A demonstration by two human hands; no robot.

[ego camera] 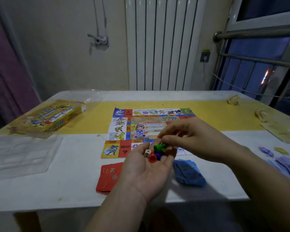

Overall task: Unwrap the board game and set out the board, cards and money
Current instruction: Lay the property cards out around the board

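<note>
Left hand (147,171), palm up, loosely cupped, carried white die (147,153), red plastic pawn (152,158) and blue plastic pawn (158,155); right hand (192,139) pinched green plastic pawn (158,147) over it. Colourful printed paper board (124,129) lay flat on counter (74,173) beneath.

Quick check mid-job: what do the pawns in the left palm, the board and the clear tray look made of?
The pawns: probably moulded plastic, shiny, in solid colours. The board: seemingly thin printed paper or card; its edges show no thickness. The tray: clear, thin formed plastic; the table shows through its moulded pockets.
</note>
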